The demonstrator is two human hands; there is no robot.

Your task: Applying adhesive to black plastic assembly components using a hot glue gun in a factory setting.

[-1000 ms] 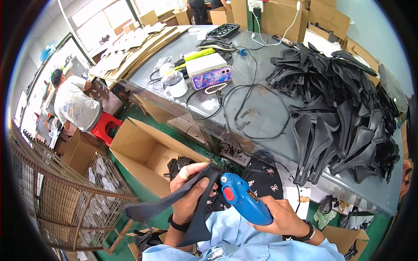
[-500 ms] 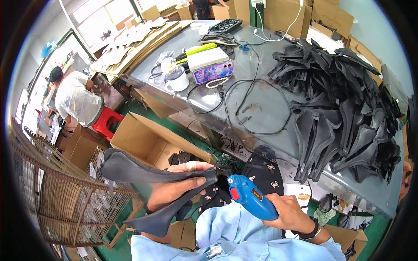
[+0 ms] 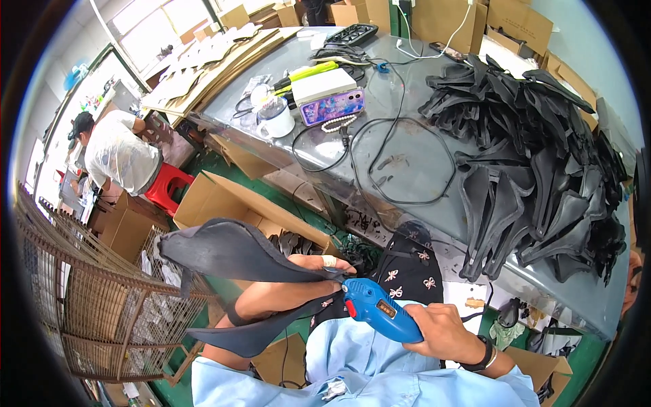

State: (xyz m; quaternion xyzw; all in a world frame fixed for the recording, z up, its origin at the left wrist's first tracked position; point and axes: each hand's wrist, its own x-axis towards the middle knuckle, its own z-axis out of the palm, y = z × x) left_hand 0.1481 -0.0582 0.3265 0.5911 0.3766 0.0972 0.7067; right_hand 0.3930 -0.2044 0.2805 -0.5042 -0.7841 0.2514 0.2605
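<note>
My left hand (image 3: 285,294) is closed around the narrow end of a black bicycle saddle cover (image 3: 230,251). The cover's two wide wings spread to the left, one above my wrist and one below it. A pale wrap circles one of my left fingers. In my right hand (image 3: 444,332) is a blue handheld power tool (image 3: 383,312) with a red button. The tool's head meets the narrow tip of the cover, beside my left fingertips. Its working end is hidden there, so I cannot tell whether it touches the material.
Many similar black covers (image 3: 515,129) are heaped on the grey table (image 3: 413,169). A looped cable, a phone (image 3: 332,107) and a white mug (image 3: 276,121) lie farther left. An open carton (image 3: 230,203) stands below, near a wire rack (image 3: 102,305). A person (image 3: 122,152) sits beyond.
The tool has moved left and slightly down, from just apart to up against the cover's narrow tip. The cover has tilted, showing more of its upper wing.
</note>
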